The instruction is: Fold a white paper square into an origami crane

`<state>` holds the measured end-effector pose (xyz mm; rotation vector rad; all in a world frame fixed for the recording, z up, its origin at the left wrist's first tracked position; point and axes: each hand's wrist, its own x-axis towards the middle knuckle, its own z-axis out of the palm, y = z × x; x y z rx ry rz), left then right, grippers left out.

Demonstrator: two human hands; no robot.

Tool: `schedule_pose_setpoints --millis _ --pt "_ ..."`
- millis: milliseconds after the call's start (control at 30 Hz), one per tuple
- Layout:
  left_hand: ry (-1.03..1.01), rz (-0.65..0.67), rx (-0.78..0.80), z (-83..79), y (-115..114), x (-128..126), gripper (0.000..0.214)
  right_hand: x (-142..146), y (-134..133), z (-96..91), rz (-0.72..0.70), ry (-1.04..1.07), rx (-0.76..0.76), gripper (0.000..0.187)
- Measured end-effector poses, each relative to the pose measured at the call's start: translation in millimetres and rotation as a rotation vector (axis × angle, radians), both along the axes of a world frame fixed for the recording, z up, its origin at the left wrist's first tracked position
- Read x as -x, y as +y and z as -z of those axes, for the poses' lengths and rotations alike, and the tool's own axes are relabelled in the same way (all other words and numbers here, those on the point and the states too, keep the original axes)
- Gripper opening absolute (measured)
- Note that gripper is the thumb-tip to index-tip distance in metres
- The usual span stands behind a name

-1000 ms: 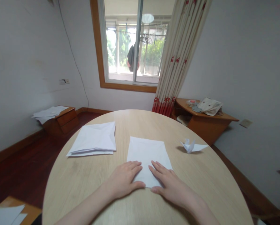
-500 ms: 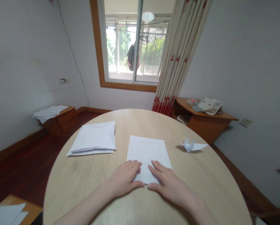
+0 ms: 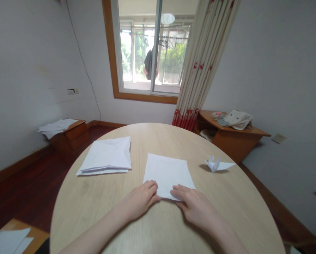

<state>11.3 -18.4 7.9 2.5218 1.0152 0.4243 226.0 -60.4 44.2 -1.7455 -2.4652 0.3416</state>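
A white sheet of paper (image 3: 168, 173) lies on the round wooden table in front of me, its near edge slightly raised. At its near left corner, my left hand (image 3: 146, 195) has curled fingers on top and the thumb at the edge, pinching the paper. My right hand (image 3: 191, 203) grips the near right part the same way, fingers above and thumb tucked under the edge. Right of the sheet stands a folded paper crane (image 3: 213, 164). On the left rests a stack of folded white paper (image 3: 106, 155).
The round table (image 3: 94, 201) has a curved edge all around. Beyond it stand a low drawer cabinet (image 3: 77, 135) with papers and a corner desk (image 3: 234, 139) with a cloth bag (image 3: 238, 119). More paper (image 3: 10, 240) lies on a wooden surface at lower left.
My fingers have curled in from lying flatter on the sheet and now pinch its near edge. That edge has lifted and shifted slightly away from me. The crane and stack stay put.
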Motion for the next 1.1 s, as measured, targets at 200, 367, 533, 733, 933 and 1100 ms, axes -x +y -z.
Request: schedule_pose_setpoints --millis 200,367,533,733,933,1100 --pt "-0.012 0.0 -0.017 4.4 1 1 0.014 -5 3 -9.9 0.146 -0.057 -0.098 0.017" --pt "0.015 -0.005 -0.013 2.1 1 1 0.015 -14 4 -11.3 0.101 0.051 -0.116 0.019" --pt "0.028 -0.007 -0.026 4.1 1 2 0.017 -27 9 -3.5 0.075 0.116 -0.048 0.024" --pt "0.037 -0.008 -0.01 5.0 1 2 0.017 -30 11 -4.6 0.12 0.209 0.043 0.02" --pt "0.02 0.001 -0.001 4.6 0 2 0.019 -31 13 -3.5 0.173 0.228 0.024 0.015" --pt "0.005 -0.026 0.021 4.0 0 1 0.022 -33 16 -2.2 0.265 0.263 -0.062 0.017"
